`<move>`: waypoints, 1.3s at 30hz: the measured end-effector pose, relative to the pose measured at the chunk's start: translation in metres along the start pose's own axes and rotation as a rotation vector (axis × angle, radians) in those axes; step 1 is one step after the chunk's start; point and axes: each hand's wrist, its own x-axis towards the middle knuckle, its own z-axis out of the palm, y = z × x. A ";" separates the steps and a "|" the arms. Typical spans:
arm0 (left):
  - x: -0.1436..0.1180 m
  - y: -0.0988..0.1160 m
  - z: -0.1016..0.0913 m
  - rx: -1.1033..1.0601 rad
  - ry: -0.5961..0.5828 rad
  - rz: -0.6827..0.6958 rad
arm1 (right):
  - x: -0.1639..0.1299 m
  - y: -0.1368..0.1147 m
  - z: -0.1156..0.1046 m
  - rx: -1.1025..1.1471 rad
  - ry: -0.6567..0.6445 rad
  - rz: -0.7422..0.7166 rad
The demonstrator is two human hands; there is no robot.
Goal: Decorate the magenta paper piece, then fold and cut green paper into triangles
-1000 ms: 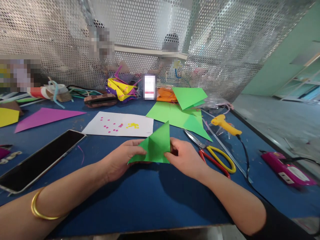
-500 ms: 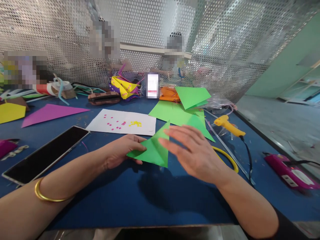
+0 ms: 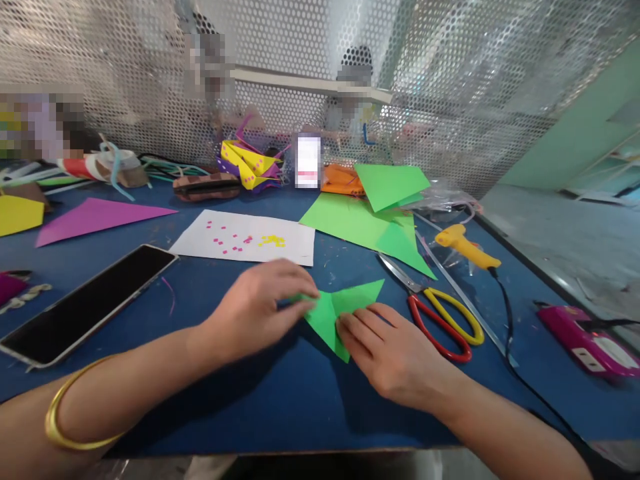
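A folded piece of green paper (image 3: pixel 326 315) with a crease through its middle is between my two hands, low over the blue table. My left hand (image 3: pixel 265 303) pinches its left corner between thumb and fingers. On the right part of the paper, the curled fingers of my right hand (image 3: pixel 393 347) grip it near the lower edge; the thumb is hidden. One pointed flap sticks up and right past the right fingers. Scissors (image 3: pixel 415 290) with one red and one yellow handle lie just beyond my right hand.
Behind my hands lie a white sheet (image 3: pixel 200 243) with pink and yellow bits, and larger green sheets (image 3: pixel 345 217). A phone (image 3: pixel 90 300) lies at left. At right are a yellow glue gun (image 3: pixel 467 247), its cord and a magenta power strip (image 3: pixel 585 340). Perforated mesh (image 3: pixel 300 40) stands behind.
The green paper has turned and moved lower and right. My right hand, raised beside it before, now grips it. My left hand has shifted right, and the scissors have come into fuller view.
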 end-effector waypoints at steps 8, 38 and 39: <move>-0.015 0.001 0.028 0.005 -0.303 0.113 | -0.011 -0.002 0.001 0.444 0.029 0.358; -0.020 0.002 0.037 0.275 -0.107 0.256 | -0.003 -0.001 0.005 0.727 -0.089 0.822; -0.021 0.001 0.038 0.324 -0.124 0.353 | -0.003 -0.001 0.006 0.726 -0.088 0.814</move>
